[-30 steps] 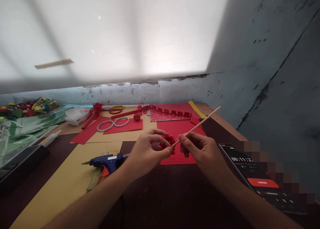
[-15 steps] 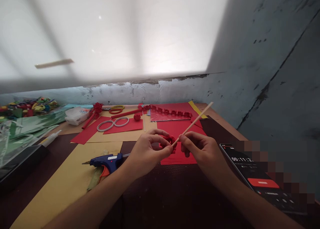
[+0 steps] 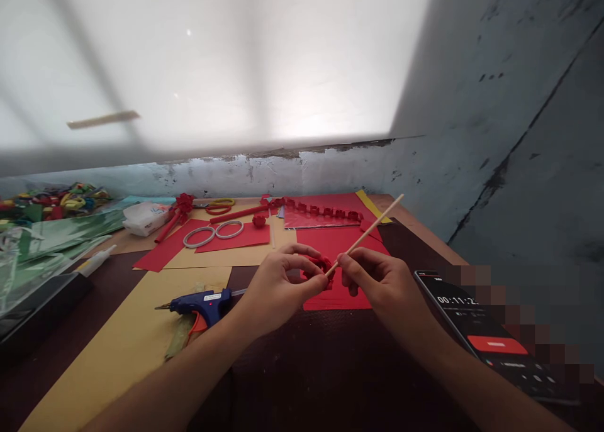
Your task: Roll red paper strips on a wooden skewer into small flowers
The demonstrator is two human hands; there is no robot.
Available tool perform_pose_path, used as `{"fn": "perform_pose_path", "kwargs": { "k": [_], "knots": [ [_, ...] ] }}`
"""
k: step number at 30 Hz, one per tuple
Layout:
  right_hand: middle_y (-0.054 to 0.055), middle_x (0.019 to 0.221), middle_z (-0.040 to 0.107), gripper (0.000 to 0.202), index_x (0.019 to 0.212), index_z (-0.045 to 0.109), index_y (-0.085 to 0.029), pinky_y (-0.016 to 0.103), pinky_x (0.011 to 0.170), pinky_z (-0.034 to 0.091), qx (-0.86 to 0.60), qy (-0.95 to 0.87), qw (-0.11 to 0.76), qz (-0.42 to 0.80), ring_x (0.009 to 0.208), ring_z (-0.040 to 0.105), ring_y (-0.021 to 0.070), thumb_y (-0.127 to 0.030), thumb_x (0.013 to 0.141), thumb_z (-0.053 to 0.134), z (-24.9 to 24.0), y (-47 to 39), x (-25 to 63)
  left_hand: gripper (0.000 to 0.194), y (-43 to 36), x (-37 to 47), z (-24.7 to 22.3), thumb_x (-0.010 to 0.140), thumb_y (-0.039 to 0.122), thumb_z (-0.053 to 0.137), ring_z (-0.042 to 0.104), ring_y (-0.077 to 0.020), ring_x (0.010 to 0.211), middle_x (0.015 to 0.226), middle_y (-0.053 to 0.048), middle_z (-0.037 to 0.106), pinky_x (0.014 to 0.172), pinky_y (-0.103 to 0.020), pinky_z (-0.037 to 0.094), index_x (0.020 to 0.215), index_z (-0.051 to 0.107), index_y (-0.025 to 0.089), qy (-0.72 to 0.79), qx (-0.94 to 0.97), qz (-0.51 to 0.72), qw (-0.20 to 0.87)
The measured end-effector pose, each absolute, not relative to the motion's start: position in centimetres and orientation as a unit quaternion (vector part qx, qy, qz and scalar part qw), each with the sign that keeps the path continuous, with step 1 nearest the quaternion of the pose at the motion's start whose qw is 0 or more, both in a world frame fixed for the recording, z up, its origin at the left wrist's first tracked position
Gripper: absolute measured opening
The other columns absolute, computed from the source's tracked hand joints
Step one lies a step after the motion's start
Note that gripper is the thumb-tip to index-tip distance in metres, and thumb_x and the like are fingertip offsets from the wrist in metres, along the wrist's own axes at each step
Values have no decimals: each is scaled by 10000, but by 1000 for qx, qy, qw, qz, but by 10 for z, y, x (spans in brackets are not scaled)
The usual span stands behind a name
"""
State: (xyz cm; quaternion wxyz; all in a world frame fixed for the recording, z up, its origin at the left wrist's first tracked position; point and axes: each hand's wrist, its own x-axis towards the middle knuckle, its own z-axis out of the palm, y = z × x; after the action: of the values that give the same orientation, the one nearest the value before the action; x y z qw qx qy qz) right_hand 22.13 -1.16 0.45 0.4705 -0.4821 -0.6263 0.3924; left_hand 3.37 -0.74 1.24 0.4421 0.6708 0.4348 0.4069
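Closed around a curled red paper piece (image 3: 326, 265), my left hand (image 3: 283, 287) hides part of it behind the fingers. My right hand (image 3: 377, 278) pinches a thin wooden stick (image 3: 372, 227) between thumb and forefinger. The stick slants up to the right, and its lower end meets the red piece by my left thumb. Under and behind both hands lie red paper sheets (image 3: 346, 297). To the left of my left hand, a blue glue gun (image 3: 202, 304) with an orange trigger rests on yellow paper (image 3: 113, 331).
A phone (image 3: 486, 337) with a running timer lies right of my right arm. Farther back are two rings (image 3: 229, 229), scissors (image 3: 218, 209), a red flower (image 3: 259, 221), a strip of red curls (image 3: 325, 210) and a plastic box (image 3: 146, 218). A black case (image 3: 47, 309) stands left.
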Motion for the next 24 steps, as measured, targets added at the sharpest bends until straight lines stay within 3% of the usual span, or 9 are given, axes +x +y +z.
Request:
{"fn": "perform_pose_path", "kwargs": {
  "k": [24],
  "knots": [
    [-17,622,573,404,678,628,-200,265,579,419,-485,-624,470,392,590,514,122,-527,915,627,3,-12,222,144,-7,33,13,815,268,744,607,-258,1151,1130,-106,628,797,-280,562,706,772,177,436,665,406,451]
  ]
}}
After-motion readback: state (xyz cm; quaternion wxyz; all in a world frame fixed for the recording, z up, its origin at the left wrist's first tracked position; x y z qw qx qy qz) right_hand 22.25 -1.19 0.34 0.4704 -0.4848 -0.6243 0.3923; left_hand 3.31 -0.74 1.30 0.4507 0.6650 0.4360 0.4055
